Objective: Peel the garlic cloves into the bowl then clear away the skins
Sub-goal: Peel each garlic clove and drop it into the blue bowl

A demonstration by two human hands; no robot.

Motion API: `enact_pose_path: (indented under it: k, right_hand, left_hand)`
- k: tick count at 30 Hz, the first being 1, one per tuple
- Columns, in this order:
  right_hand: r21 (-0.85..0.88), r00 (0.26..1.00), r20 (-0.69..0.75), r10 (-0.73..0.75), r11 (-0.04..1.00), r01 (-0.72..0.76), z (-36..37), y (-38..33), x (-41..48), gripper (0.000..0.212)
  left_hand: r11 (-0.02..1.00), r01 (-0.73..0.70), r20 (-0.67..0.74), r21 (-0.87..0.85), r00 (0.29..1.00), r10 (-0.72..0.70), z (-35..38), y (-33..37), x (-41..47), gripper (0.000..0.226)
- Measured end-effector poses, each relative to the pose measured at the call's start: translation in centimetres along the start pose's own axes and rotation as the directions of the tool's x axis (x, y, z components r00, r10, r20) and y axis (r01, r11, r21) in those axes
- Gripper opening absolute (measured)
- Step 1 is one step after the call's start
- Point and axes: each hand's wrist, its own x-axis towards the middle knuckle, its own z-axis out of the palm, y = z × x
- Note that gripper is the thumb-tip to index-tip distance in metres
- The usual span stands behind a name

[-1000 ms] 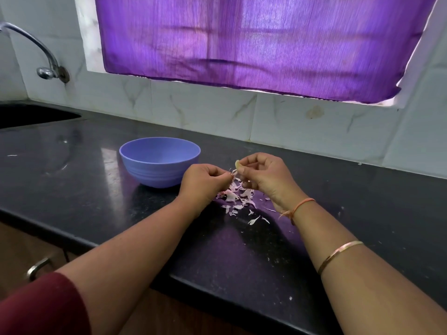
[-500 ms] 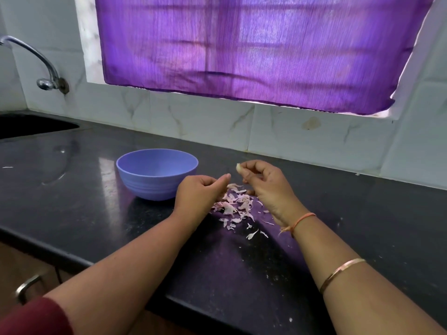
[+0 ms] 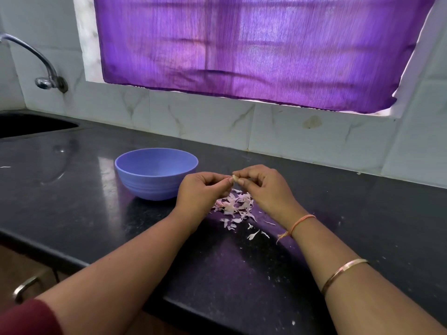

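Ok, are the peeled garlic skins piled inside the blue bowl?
No, the skins lie heaped on the black counter, just to the right of the bowl.

Fingertips (image 3: 240, 181) cover most of the garlic clove (image 3: 234, 177); the bowl (image 3: 154, 182) hides its own bottom; the sink (image 3: 36, 124) is cropped left.

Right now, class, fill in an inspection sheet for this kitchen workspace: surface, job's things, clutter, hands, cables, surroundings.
Surface: dark glossy countertop.
Job's things: blue bowl, contents hidden; garlic clove held above the pile of skins on the countertop, right of the bowl.
Clutter: stray white flecks near the front edge.
Hands: left hand and right hand both pinch the clove.
Cables: nothing seen.
Surroundings: sink and tap far left; purple curtain and tiled wall behind.
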Motion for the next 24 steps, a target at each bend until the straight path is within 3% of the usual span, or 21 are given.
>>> enact_pose_path:
  k: [8,14,24]
  right_hand:
    - [0.007,1.000,0.013,-0.018,1.000,0.018,0.25,-0.18,-0.13,0.026]
    - [-0.054,1.000,0.018,-0.008,0.998,0.009,0.41,-0.26,-0.15,0.019]
    - [0.007,1.000,0.015,0.014,1.000,-0.014,0.33,-0.32,-0.14,0.024]
  left_hand:
    - [1.000,0.005,-0.025,0.019,1.000,-0.004,0.02,0.23,-0.18,0.013]
    - [0.996,-0.007,-0.048,0.089,0.999,0.011,-0.05,0.52,-0.36,0.020]
    - [0.996,0.008,-0.056,0.084,0.998,-0.003,0.09,0.45,-0.23,0.017]
